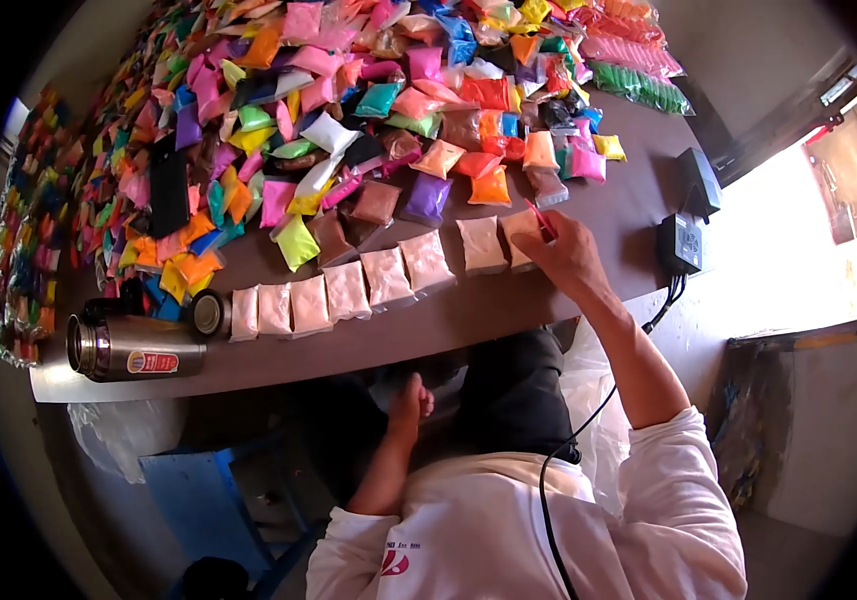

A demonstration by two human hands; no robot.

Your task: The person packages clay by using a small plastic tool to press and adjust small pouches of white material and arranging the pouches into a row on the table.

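A row of peach-coloured clay-like packets (347, 290) in clear plastic lies along the near side of the brown table. At the row's right end, my right hand (566, 258) is closed around a thin red pen-like stick (540, 219). Its fingertips are over the last peach packet (520, 232), partly covering it. Another peach packet (481, 246) lies just left of that one, with a gap before the rest of the row. My left hand (410, 403) is below the table edge above my lap, its fingers curled in and nothing visible in them.
A large heap of coloured packets (328, 130) covers the table's far and left parts. A steel flask (138, 348) lies on its side at the left, its round lid (210, 313) beside it. A black box (680, 243) with cables stands at the right edge. Below is a blue stool (193, 500).
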